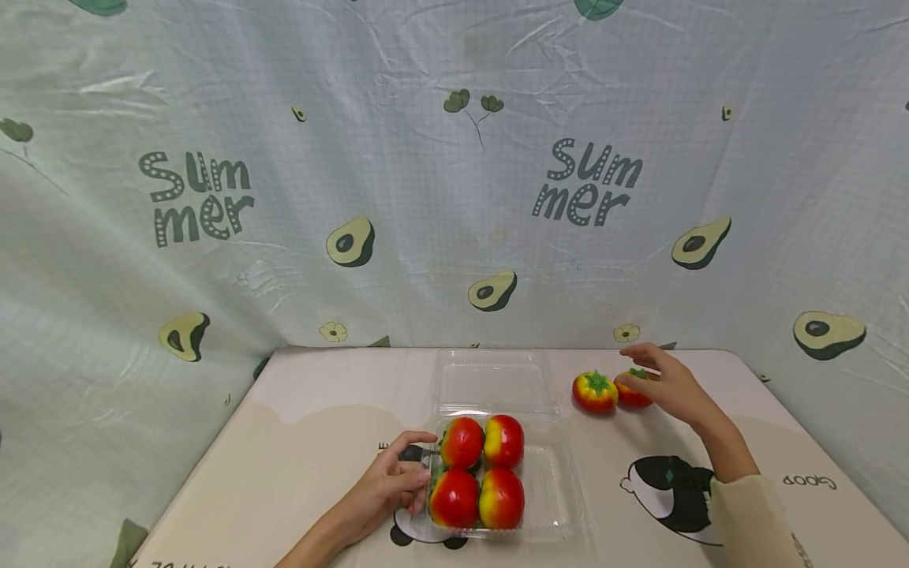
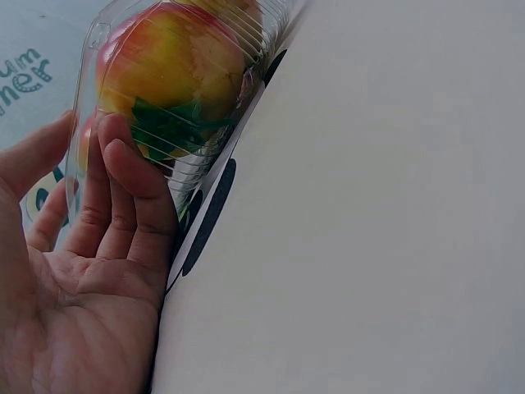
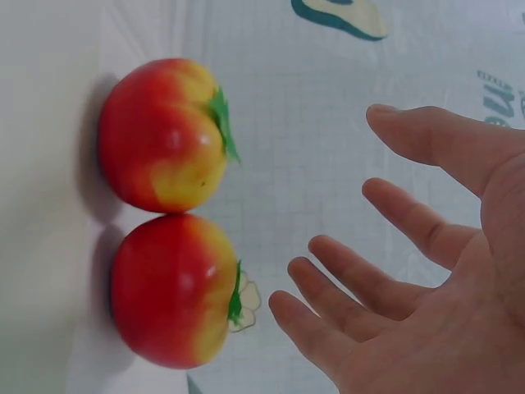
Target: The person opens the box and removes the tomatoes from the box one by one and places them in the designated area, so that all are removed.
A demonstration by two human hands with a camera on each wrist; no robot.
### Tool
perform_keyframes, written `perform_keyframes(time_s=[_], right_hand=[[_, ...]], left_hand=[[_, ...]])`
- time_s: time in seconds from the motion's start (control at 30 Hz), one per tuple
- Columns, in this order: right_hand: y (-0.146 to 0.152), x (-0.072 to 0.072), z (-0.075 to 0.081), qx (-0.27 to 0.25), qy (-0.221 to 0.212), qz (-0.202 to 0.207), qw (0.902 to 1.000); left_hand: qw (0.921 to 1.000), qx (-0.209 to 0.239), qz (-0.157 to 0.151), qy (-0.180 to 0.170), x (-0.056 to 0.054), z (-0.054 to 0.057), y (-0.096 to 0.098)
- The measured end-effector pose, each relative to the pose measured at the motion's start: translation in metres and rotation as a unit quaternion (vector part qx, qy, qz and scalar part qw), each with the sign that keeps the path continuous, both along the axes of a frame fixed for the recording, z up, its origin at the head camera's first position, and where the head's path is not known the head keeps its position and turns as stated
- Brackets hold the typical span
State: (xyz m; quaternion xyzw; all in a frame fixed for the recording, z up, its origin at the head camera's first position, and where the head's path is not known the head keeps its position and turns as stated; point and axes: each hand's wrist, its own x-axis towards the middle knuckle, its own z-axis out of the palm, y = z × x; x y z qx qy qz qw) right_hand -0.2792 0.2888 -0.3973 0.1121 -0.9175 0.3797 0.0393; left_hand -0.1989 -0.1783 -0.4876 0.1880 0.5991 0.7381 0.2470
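A clear plastic box (image 1: 547,473) with its lid (image 1: 493,379) folded back holds several red-and-yellow, tomato-like fruits (image 1: 503,498) in its left part. My left hand (image 1: 387,481) is at the box's left side, its fingertips touching the wall and rim. In the left wrist view its fingers (image 2: 123,217) lie bent against the clear wall, beside a fruit (image 2: 176,66) inside. My right hand (image 1: 671,388), fingers spread and holding nothing, hovers above two more such fruits. The left fruit (image 1: 595,393) and the right fruit (image 1: 634,390) touch each other, green leafy tops showing; the hand partly hides the right one.
The light table (image 1: 319,426) bears dark cartoon prints and lettering. Behind it hangs a pale curtain (image 1: 412,181) with avocado prints, close along the table's back edge. The two loose fruits sit to the right of the lid, near that edge.
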Motion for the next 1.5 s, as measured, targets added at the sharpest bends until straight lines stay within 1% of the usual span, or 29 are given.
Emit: perform_keyframes(time_s=[0.23,0.6,0.83,1.07,1.2,1.5], right_hand=[[-0.008,0.001,0.004,0.001,-0.002,0.01,1.0],[-0.019,0.005,0.006,0.012,0.011,0.027,0.9995],[-0.027,0.009,0.009,0.011,0.025,0.045,0.9986],[-0.039,0.015,0.016,-0.003,0.015,0.076,0.997],[-0.045,0.017,0.018,-0.002,0.022,0.096,0.9951],[-0.058,0.021,0.015,-0.011,0.035,0.151,0.9878]], left_hand=[[1.0,-0.002,0.001,0.001,0.0,0.0,0.0],[1.0,-0.007,0.006,-0.003,-0.001,-0.001,0.001],[1.0,-0.004,0.002,-0.002,-0.001,-0.001,0.0],[1.0,-0.003,0.004,0.001,-0.001,-0.002,0.0],[1.0,-0.007,0.007,-0.001,-0.001,-0.002,0.0],[0.9999,-0.007,0.007,-0.005,-0.001,0.0,0.001]])
